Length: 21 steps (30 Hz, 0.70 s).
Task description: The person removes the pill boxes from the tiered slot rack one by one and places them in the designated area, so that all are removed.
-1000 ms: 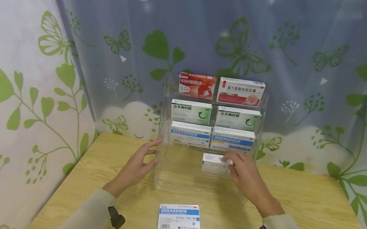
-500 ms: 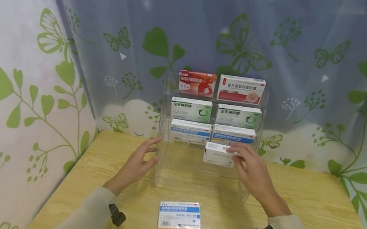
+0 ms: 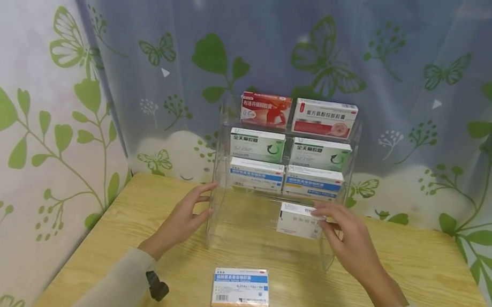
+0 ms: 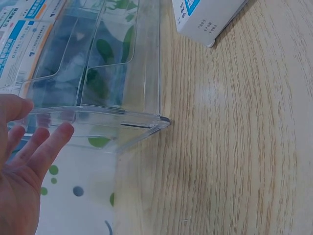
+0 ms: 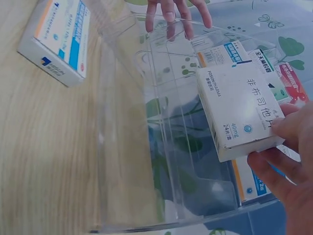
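My right hand [image 3: 349, 238] pinches a white medicine box [image 3: 298, 222] by its right end, in front of the lower tiers of a clear acrylic display stand [image 3: 238, 228]. In the right wrist view the medicine box's printed face [image 5: 239, 103] shows, thumb on that face and fingers at the edge. My left hand [image 3: 183, 219] is at the stand's left side, its fingers extended against the side panel [image 4: 98, 117] in the left wrist view. A blue-and-white medicine box [image 3: 241, 289] lies flat on the table before the stand.
Upper tiers bear a red box [image 3: 265, 110], a white-and-red box [image 3: 325, 119], two green-and-white boxes [image 3: 256, 145] and two blue-and-white boxes [image 3: 313, 184]. The wooden table [image 3: 399, 288] backs onto a patterned curtain [image 3: 267, 26], with another curtain along the left.
The right hand has raised the white box from the stand's lower part, then brought it slightly down and to the right. The left hand has stayed at the stand's side.
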### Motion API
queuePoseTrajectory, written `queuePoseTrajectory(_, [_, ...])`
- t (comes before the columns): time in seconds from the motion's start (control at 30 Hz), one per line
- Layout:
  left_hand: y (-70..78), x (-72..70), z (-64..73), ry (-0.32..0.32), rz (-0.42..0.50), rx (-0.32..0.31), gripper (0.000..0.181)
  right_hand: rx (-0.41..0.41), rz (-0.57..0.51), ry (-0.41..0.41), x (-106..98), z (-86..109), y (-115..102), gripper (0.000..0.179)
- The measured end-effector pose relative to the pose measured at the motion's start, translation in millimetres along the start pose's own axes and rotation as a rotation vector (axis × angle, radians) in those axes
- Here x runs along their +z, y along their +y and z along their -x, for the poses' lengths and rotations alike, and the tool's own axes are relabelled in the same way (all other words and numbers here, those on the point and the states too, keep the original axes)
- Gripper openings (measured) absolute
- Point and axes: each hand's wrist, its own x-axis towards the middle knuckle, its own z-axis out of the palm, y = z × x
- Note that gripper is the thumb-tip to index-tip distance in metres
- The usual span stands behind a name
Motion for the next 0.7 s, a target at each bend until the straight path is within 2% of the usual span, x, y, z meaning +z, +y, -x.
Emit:
queuePoseTrajectory(0.3, [2.8, -1.4, 0.2, -0.009, 0.006, 0.004, 0.069, 0.128, -0.106, -0.085, -3.4, 24.7, 1.4, 0.029])
queuePoseTrajectory(0.5, [2.5, -2.4, -0.1, -0.004, 0.001, 0.017, 0.069, 0.256, -0.253, -0.205, 3.8, 46.4, 7.9, 0.025])
queuePoseTrajectory(0.7, [1.8, -1.7, 0.3, -0.009, -0.003, 0.017, 0.07, 0.321, -0.344, -0.32, 10.6, 63.2, 18.2, 0.023])
